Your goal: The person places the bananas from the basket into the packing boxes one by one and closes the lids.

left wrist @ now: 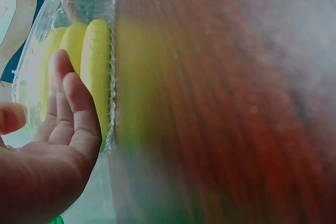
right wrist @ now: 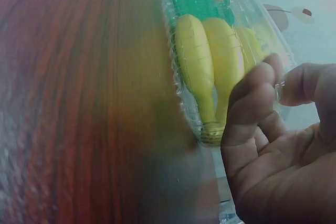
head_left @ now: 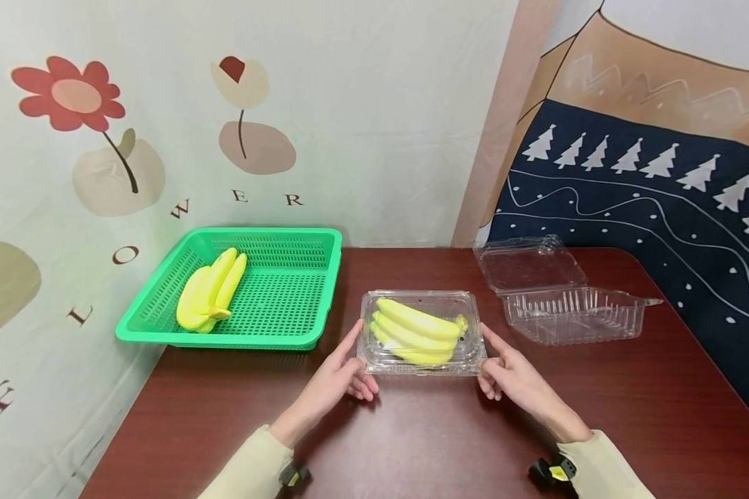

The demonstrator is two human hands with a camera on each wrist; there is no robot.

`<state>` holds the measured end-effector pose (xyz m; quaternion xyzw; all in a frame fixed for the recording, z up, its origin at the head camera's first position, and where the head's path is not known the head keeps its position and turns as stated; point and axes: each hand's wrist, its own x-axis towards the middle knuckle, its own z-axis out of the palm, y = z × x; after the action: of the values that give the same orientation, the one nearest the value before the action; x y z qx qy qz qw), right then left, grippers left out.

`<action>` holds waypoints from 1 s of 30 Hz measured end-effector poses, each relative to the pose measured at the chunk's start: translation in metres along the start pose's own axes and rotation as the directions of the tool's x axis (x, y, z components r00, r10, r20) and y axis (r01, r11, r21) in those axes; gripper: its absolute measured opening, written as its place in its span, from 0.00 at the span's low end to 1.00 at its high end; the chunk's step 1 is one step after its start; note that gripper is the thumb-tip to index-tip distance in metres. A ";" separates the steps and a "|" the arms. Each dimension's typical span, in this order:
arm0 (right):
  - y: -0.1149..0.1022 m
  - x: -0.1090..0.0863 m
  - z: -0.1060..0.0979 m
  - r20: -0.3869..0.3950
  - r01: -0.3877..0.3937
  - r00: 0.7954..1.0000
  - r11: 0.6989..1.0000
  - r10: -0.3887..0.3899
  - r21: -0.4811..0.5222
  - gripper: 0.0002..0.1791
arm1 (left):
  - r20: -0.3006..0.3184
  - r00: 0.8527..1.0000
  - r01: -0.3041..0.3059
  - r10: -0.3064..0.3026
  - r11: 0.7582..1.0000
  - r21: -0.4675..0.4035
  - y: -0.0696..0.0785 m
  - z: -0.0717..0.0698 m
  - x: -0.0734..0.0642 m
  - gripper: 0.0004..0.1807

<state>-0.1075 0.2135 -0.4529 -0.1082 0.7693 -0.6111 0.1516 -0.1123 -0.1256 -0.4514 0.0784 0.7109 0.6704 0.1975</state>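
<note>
A clear plastic clamshell container [head_left: 422, 369], its lid down, sits at the middle of the table with a bunch of yellow bananas [head_left: 417, 333] inside. My left hand [head_left: 336, 378] holds its near left corner, the index finger along the left side and the other fingers below the rim. At the near right corner, my right hand [head_left: 517, 380] pinches the rim between thumb and fingers. The right wrist view shows the plastic edge by the right thumb [right wrist: 302, 83]. In the left wrist view, the lower fingers [left wrist: 79, 108] lie in front of the container's end.
A green plastic basket [head_left: 293, 339] with another banana bunch [head_left: 209, 291] stands at the back left. Another clear clamshell container [head_left: 574, 322] stands at the back right, lid raised. Patterned cloth [head_left: 374, 125] hangs behind the brown table [head_left: 424, 443].
</note>
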 end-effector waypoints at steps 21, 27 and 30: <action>-0.003 -0.010 0.002 -0.219 0.030 0.969 0.939 -0.110 -0.342 0.39 | -0.228 0.953 -0.080 0.199 0.892 0.444 0.003 0.009 -0.008 0.43; -0.002 -0.008 0.006 -0.166 0.050 0.980 0.947 -0.107 -0.316 0.50 | -0.221 0.927 -0.127 0.302 0.810 0.573 0.003 0.018 -0.009 0.51; -0.002 -0.007 0.007 -0.161 0.054 0.980 0.942 -0.113 -0.333 0.53 | -0.204 0.923 -0.150 0.325 0.794 0.589 0.004 0.020 -0.006 0.51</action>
<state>-0.0982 0.2089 -0.4520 -0.1095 0.8650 -0.4884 0.0359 -0.0992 -0.1088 -0.4470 0.1218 0.8820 0.4544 -0.0295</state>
